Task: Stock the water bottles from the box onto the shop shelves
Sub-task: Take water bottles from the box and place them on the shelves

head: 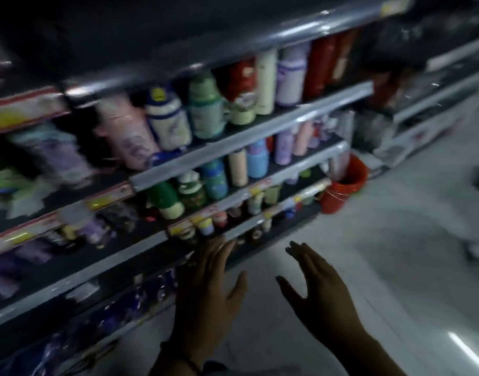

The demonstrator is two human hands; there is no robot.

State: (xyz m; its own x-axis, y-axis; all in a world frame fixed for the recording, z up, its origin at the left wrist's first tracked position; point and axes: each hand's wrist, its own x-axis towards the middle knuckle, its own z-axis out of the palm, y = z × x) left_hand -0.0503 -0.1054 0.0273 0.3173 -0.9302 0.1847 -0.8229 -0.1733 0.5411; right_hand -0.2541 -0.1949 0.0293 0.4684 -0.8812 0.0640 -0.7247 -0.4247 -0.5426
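Left hand [208, 289] and right hand [319, 291] hover spread and empty beside the shelves [260, 132], so, the box being out of view, I'd find it first, then slot each bottle upright into gaps among the water bottles [206, 109] ranked farther up.
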